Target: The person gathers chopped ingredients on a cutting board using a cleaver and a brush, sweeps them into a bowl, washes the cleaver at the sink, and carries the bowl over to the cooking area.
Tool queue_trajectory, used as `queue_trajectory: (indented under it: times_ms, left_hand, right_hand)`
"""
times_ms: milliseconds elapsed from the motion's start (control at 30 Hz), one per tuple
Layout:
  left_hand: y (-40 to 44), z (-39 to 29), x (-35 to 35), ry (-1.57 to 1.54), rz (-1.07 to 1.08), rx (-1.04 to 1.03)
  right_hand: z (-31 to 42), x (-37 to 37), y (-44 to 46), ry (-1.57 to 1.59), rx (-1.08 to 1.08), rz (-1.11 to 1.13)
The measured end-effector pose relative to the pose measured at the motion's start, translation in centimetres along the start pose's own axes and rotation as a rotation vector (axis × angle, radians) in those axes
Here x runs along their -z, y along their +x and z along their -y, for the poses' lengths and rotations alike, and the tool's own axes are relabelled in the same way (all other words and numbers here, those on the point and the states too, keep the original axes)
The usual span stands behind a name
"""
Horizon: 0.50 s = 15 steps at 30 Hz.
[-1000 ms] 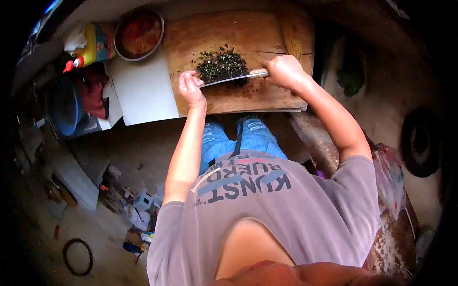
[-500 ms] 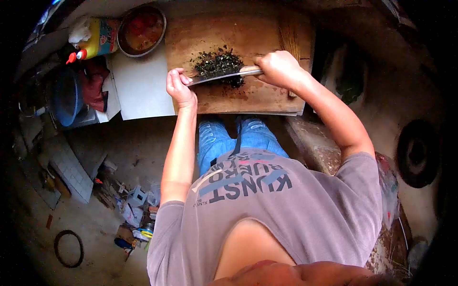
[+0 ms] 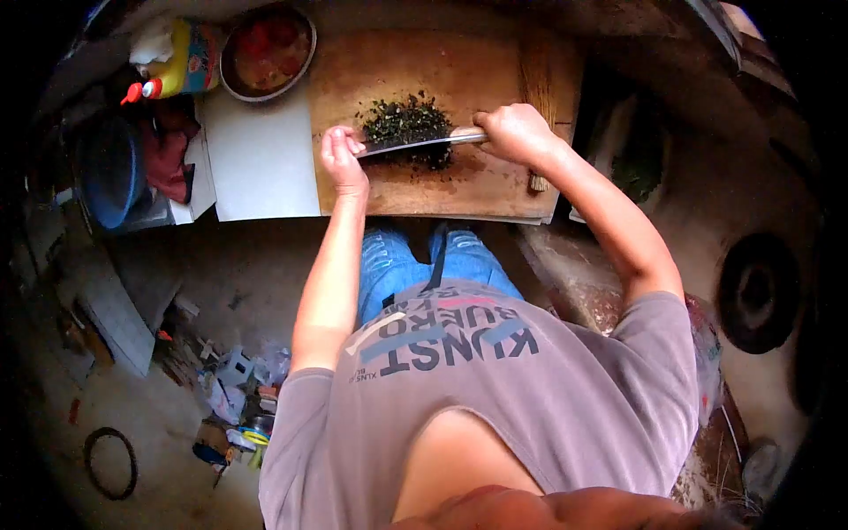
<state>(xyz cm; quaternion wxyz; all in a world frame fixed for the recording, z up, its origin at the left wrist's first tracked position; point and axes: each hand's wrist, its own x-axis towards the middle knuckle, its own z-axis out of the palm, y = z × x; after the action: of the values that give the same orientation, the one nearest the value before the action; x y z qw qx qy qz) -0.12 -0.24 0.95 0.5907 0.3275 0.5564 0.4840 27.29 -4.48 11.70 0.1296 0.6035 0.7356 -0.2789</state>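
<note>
A long knife (image 3: 408, 145) lies across a heap of chopped dark green leaves (image 3: 402, 121) on the wooden board (image 3: 495, 192). My right hand (image 3: 514, 134) is wrapped round the knife's handle. At the blade's other end, my left hand (image 3: 343, 157) pinches the tip with bent fingers. The blade hides part of the heap, and small bits lie scattered round it.
A metal bowl (image 3: 268, 55) with red contents stands behind a white panel (image 3: 256, 168), beside a yellow bottle (image 3: 183, 57). Farther left is a blue basin (image 3: 110, 177). A straw brush (image 3: 537, 79) lies at the board's right; a tire (image 3: 758, 293) is at far right.
Both hands and the knife have shifted left since the first frame, with a slight move back right since the second. The camera view has also shifted a little.
</note>
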Motion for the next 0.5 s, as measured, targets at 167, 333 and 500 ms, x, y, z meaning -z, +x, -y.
queue_trajectory:
  times_ms: [167, 333, 500]
  left_hand:
    - [0.6, -0.3, 0.9, -0.056, 0.091, 0.037]
    - [-1.0, 0.6, -0.8, 0.196, 0.122, -0.108]
    - [-1.0, -0.5, -0.7, 0.165, 0.110, -0.095]
  right_hand:
    - [2.4, 0.1, -1.6, 0.038, -0.092, 0.101]
    - [-1.5, -6.8, -1.1, 0.070, -0.103, -0.053]
    - [-1.2, -5.1, -1.3, 0.103, -0.066, -0.113]
